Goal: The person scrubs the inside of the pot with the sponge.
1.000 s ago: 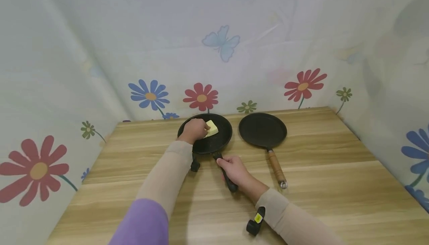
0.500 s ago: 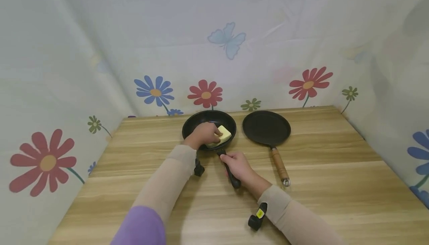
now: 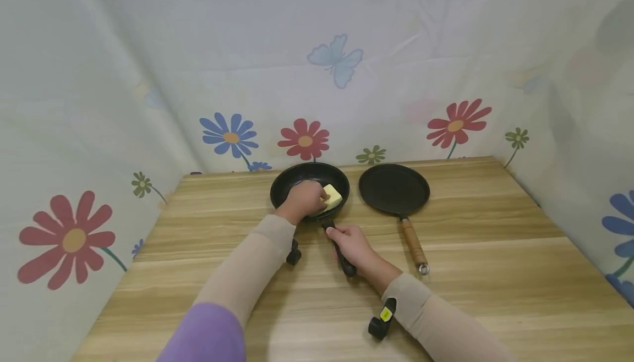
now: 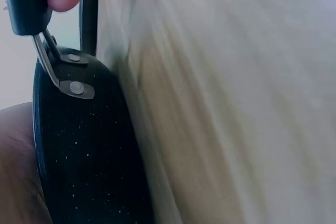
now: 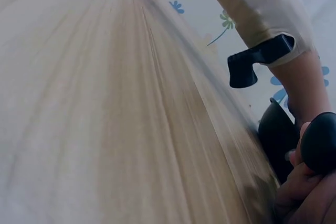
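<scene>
A black frying pan (image 3: 292, 176) is near the table's back edge, its handle (image 3: 348, 267) pointing toward me. My right hand (image 3: 353, 245) grips that handle with the thumb along its top. Inside the pan, my left hand (image 3: 306, 197) pinches a pale yellow sponge (image 3: 333, 196) against the right side, close to the handle end. Some of those fingertips are hidden behind the hand. The left wrist view shows the pan's speckled outer wall (image 4: 89, 145) and riveted handle mount (image 4: 76, 88). In the right wrist view the handle's rounded end (image 5: 320, 142) sticks out of the right hand.
To the right lies a flat black griddle pan (image 3: 393, 188) with a wooden handle (image 3: 412, 243) ending in a metal ring. Both stand on a wood-grain table (image 3: 475, 274). A flower-printed cloth (image 3: 247, 87) encloses the back and sides. Each wrist carries a black camera mount (image 3: 382, 321).
My left hand and the sponge have moved right and toward the handle inside the pan. The pan has tilted back, showing more inner wall. My right hand keeps its grip; the view shifted slightly.
</scene>
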Demonstrator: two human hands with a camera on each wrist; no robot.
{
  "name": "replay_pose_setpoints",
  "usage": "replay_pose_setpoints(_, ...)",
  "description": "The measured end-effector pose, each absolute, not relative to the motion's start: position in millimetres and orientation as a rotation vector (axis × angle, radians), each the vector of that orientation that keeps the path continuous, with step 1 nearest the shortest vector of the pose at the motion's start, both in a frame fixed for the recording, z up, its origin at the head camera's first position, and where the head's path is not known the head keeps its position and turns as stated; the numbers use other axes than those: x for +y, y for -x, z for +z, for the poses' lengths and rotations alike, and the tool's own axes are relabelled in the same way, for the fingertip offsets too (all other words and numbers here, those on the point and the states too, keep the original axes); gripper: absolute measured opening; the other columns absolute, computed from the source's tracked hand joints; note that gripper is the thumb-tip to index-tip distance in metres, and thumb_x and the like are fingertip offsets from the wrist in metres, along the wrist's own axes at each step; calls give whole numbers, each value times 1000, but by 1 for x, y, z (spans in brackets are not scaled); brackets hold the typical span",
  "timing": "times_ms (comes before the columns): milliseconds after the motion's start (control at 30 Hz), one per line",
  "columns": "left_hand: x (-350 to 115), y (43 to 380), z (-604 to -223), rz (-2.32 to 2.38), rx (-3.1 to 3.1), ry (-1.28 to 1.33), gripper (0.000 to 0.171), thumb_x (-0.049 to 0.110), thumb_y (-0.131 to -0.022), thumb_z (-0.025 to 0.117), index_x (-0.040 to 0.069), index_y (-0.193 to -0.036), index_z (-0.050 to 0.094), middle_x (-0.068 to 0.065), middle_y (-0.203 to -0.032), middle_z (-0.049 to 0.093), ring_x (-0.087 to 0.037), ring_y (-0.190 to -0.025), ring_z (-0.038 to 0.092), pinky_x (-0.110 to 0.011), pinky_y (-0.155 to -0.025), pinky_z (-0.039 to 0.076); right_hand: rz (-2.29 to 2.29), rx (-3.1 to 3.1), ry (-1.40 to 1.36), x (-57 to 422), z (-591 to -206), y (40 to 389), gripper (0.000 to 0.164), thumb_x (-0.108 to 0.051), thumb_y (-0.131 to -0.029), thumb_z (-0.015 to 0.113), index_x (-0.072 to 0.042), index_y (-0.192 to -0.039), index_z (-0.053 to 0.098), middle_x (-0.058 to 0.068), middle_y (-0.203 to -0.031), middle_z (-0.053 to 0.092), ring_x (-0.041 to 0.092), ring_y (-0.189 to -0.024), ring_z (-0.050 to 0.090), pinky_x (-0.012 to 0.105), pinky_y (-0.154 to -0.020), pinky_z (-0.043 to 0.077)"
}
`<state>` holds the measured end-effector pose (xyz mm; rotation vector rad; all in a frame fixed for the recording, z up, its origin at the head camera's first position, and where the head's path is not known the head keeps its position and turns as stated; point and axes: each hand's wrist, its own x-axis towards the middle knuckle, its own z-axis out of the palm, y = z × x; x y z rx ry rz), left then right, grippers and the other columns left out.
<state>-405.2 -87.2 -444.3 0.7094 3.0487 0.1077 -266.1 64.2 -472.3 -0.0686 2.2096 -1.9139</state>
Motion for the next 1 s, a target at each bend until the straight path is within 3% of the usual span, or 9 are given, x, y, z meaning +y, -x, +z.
replay_pose_setpoints(533, -89, 434, -441, 181, 3066, -639, 26, 22, -91, 75, 20, -118, 78, 0, -121, 72, -21, -116, 64, -39, -99, 51, -1920, 2214, 77, 65, -470, 266, 35, -23, -103, 56, 10, -96, 67, 2, -51, 49, 14, -43, 46, 26, -44, 37)
replay_pose_setpoints(733, -95, 435, -440, 120, 3079, -643, 30, 22, -94, 70, 18, -123, 75, -6, -122, 69, -24, -113, 64, -40, -98, 51, -1959, 2214, 61, 62, -470, 266, 37, -22, -103, 55, 11, -88, 63, 2, -49, 48, 14, -41, 44, 26, -43, 35)
replay_pose_setpoints(867, -107, 434, -437, 66, 3062, -669, 25, 19, -93, 68, 14, -115, 78, -9, -112, 70, -25, -101, 64, -42, -92, 52, -1989, 2206, 7, 63, -469, 267, 36, -22, -103, 55, 12, -99, 68, 2, -53, 49, 13, -43, 45, 25, -43, 37)
replay_pose_setpoints(1000, -122, 433, -431, 78, 2994, -711, 23, 16, -91, 69, 12, -112, 79, -6, -115, 73, -25, -109, 64, -41, -98, 50, -2012, 2192, -54, 65, -470, 270, 36, -23, -103, 56, 11, -110, 69, 5, -60, 51, 13, -43, 46, 24, -43, 39)
